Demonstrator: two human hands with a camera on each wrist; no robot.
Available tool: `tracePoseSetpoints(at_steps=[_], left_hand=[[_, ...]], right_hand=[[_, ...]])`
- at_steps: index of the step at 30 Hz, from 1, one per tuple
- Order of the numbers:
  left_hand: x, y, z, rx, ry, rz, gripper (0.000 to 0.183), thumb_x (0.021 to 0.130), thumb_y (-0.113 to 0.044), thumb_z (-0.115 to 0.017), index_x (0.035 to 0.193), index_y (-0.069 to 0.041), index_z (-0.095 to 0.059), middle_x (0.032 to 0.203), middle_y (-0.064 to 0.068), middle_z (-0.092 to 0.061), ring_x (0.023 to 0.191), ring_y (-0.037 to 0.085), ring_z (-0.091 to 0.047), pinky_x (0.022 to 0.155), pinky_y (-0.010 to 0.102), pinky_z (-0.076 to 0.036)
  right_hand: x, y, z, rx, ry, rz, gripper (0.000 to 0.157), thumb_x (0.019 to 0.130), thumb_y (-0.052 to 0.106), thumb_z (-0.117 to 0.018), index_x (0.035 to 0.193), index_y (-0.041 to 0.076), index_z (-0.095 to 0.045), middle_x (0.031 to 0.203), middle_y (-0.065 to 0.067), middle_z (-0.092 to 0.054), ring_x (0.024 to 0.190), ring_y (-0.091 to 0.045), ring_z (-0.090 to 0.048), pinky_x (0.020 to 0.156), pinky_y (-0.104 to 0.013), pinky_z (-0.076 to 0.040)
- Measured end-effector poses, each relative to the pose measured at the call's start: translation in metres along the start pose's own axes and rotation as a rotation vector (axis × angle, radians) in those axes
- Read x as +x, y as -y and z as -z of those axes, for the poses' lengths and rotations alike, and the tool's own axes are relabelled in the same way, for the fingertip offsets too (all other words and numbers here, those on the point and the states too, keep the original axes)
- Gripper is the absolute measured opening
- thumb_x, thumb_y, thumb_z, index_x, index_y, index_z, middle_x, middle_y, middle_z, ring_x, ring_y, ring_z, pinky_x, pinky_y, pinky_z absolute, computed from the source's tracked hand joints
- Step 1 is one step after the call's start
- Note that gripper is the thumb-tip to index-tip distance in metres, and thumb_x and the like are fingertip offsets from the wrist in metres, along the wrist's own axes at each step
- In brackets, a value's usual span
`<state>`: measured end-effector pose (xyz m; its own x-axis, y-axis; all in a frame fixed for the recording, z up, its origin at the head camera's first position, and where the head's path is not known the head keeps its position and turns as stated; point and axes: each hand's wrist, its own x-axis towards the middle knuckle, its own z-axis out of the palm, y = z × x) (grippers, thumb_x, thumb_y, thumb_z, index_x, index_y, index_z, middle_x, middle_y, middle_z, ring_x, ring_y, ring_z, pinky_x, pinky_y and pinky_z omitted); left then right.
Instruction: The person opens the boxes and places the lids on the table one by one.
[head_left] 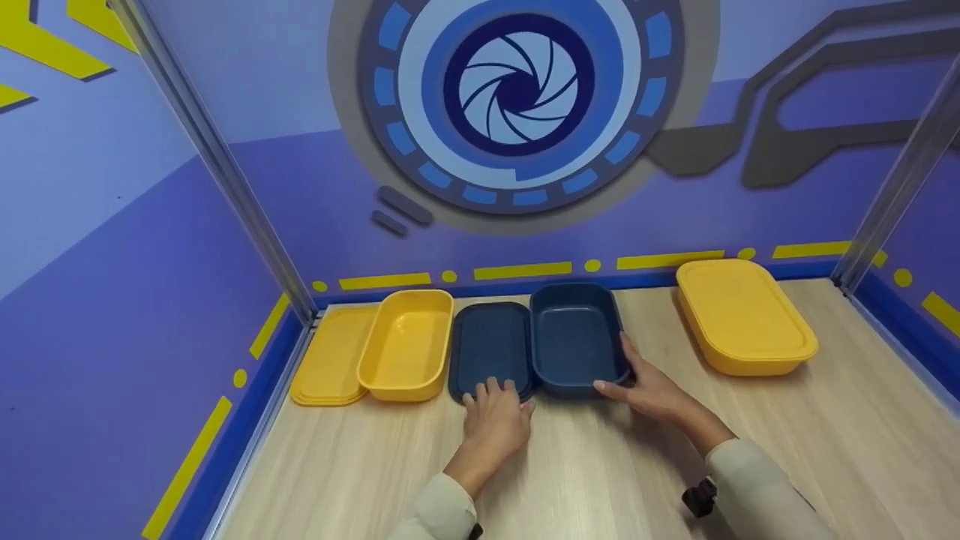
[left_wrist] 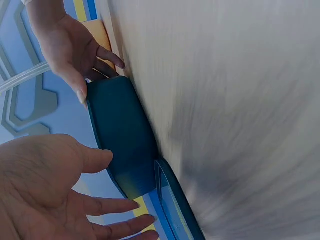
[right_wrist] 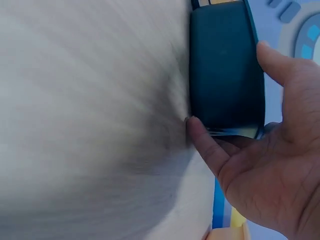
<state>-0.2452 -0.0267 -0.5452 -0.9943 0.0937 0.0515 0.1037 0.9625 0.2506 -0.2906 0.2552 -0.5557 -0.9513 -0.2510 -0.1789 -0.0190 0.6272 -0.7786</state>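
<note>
A dark blue food container (head_left: 576, 341), uncovered and upright, stands on the table near the back wall. My right hand (head_left: 654, 386) holds its near right corner, thumb on the front rim and fingers along the right side. Just left of the container lies a dark blue lid (head_left: 491, 345). Over the lid's near edge is my left hand (head_left: 497, 421), fingers extended and nothing gripped; whether the fingertips touch the lid cannot be told. In the right wrist view, the thumb (right_wrist: 275, 62) lies on the container's rim, with a lower finger near the tabletop.
Left of the dark lid stands an uncovered yellow container (head_left: 409, 341), partly over or against a flat yellow lid (head_left: 334, 364). A lidded yellow container (head_left: 746, 315) sits at the right. Printed panels (head_left: 300, 195) enclose the wooden table (head_left: 585, 465) at the back and sides.
</note>
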Motion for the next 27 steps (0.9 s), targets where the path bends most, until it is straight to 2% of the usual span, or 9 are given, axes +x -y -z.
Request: tracePoseSetpoints(at_steps=[4,7,8,11,16,18,20,25,27], left_hand=[[-0.001,0.005,-0.002,0.033,-0.008,-0.013,0.055,0.103,-0.045,-0.068,0.13,0.003,-0.071,0.124,0.022,-0.069,0.12,0.04,-0.062,0.108,0.06,-0.046],[-0.001,0.009,-0.004,0.008,0.013,-0.004,0.056,0.102,-0.046,-0.069,0.129,0.004,-0.071,0.122,0.022,-0.071,0.118,0.039,-0.064,0.107,0.058,-0.047],[-0.001,0.01,-0.004,-0.007,0.024,0.0,0.057,0.101,-0.046,-0.07,0.129,0.004,-0.071,0.122,0.022,-0.071,0.118,0.039,-0.064,0.107,0.058,-0.047],[0.0,0.013,-0.003,-0.042,0.05,0.006,0.058,0.101,-0.046,-0.07,0.132,0.004,-0.07,0.125,0.022,-0.071,0.119,0.04,-0.065,0.108,0.058,-0.047],[-0.001,0.017,0.001,-0.078,0.053,0.003,0.059,0.102,-0.046,-0.07,0.136,0.003,-0.068,0.13,0.023,-0.071,0.123,0.041,-0.066,0.108,0.057,-0.048],[-0.003,0.018,0.001,-0.098,0.053,-0.002,0.06,0.102,-0.045,-0.07,0.137,0.003,-0.067,0.132,0.024,-0.071,0.125,0.042,-0.066,0.11,0.057,-0.048],[-0.006,0.02,0.0,-0.123,0.065,-0.005,0.06,0.102,-0.045,-0.07,0.138,0.003,-0.066,0.134,0.024,-0.07,0.127,0.043,-0.065,0.112,0.059,-0.048],[-0.009,0.023,-0.003,-0.166,0.119,0.016,0.064,0.102,-0.046,-0.07,0.142,0.003,-0.063,0.141,0.026,-0.067,0.135,0.045,-0.061,0.116,0.061,-0.045],[-0.009,0.024,-0.004,-0.168,0.13,0.023,0.065,0.102,-0.047,-0.069,0.142,0.003,-0.063,0.142,0.026,-0.066,0.136,0.045,-0.061,0.117,0.061,-0.045]], right_hand=[[-0.006,-0.004,0.01,-0.06,-0.058,0.056,0.111,0.101,0.062,-0.064,0.173,0.018,0.009,0.177,-0.03,-0.016,0.161,-0.053,-0.027,0.127,-0.07,-0.027],[-0.013,-0.008,0.028,-0.12,-0.171,0.081,0.101,0.104,0.063,-0.058,0.174,0.015,-0.002,0.17,-0.033,-0.033,0.152,-0.056,-0.042,0.12,-0.071,-0.038],[-0.016,-0.009,0.036,-0.132,-0.213,0.081,0.098,0.105,0.062,-0.057,0.174,0.017,-0.003,0.171,-0.031,-0.033,0.151,-0.056,-0.043,0.118,-0.072,-0.039],[-0.021,-0.018,0.063,-0.183,-0.345,0.054,0.095,0.106,0.06,-0.056,0.173,0.014,-0.009,0.173,-0.031,-0.027,0.154,-0.058,-0.035,0.12,-0.074,-0.033],[-0.022,-0.052,0.102,-0.366,-0.476,-0.001,0.103,0.102,0.066,-0.056,0.17,0.0,-0.014,0.175,-0.036,-0.002,0.161,-0.059,-0.003,0.128,-0.076,-0.002],[-0.022,-0.068,0.114,-0.427,-0.461,-0.034,0.109,0.1,0.071,-0.055,0.169,-0.003,-0.013,0.173,-0.039,0.006,0.161,-0.06,0.006,0.127,-0.076,0.006],[-0.024,-0.08,0.123,-0.462,-0.401,-0.07,0.112,0.1,0.074,-0.052,0.168,-0.004,-0.012,0.171,-0.041,0.01,0.159,-0.062,0.012,0.126,-0.076,0.01],[-0.023,-0.091,0.139,-0.495,-0.223,-0.117,0.105,0.104,0.075,-0.04,0.167,-0.006,-0.017,0.167,-0.047,0.0,0.153,-0.072,0.006,0.121,-0.082,0.005],[-0.022,-0.089,0.142,-0.517,-0.185,-0.123,0.104,0.104,0.075,-0.038,0.166,-0.006,-0.018,0.166,-0.048,-0.003,0.152,-0.073,0.001,0.121,-0.083,0.003]])
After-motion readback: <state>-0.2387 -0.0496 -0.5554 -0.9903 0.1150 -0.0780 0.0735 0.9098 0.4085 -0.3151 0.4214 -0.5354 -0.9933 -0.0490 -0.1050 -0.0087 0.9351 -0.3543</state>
